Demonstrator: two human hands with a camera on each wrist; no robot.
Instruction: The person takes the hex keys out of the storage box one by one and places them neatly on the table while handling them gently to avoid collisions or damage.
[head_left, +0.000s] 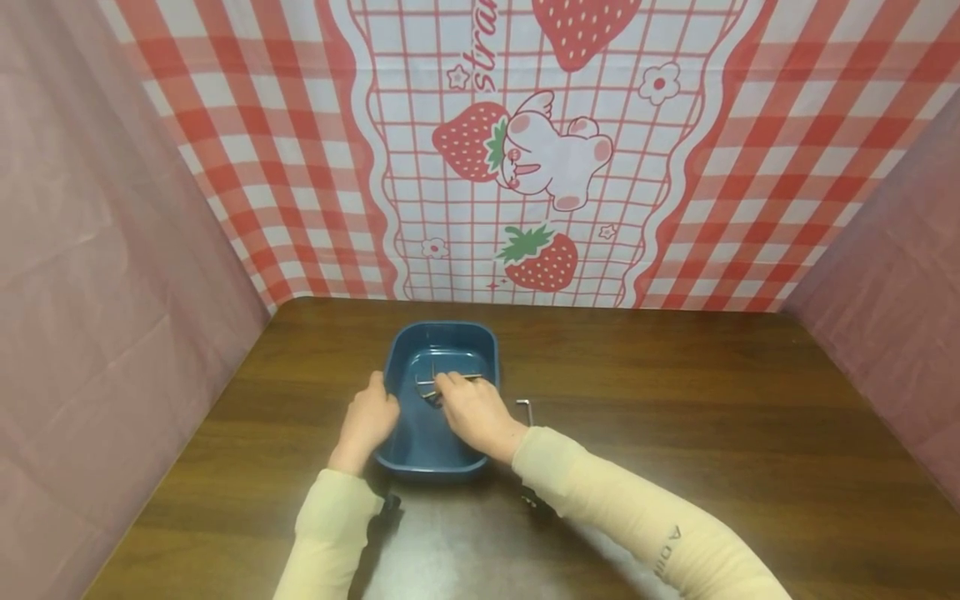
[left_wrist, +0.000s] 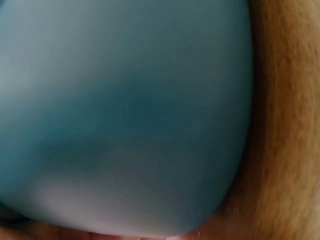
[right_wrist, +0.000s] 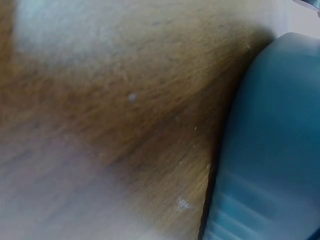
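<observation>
A deep blue rectangular tray [head_left: 430, 450] rests on the wooden table. My left hand [head_left: 367, 417] grips its left rim. My right hand [head_left: 478, 414] reaches over the right rim, and its fingers pinch thin metal hex keys [head_left: 426, 383] inside the tray. Some of these keys look silver, others brass-coloured; the hand partly covers them, so how many it holds is unclear. On the table just right of the tray lies a silver L-shaped hex key [head_left: 528, 410]. The wrist views show mainly the tray's outer wall [left_wrist: 150, 110] and blurred wood.
The wooden table [head_left: 675, 400] extends to both sides of the tray. Behind it hangs a red-and-white checked cloth [head_left: 300, 192] with strawberry prints. Pink curtains [head_left: 97, 275] enclose the left and right sides.
</observation>
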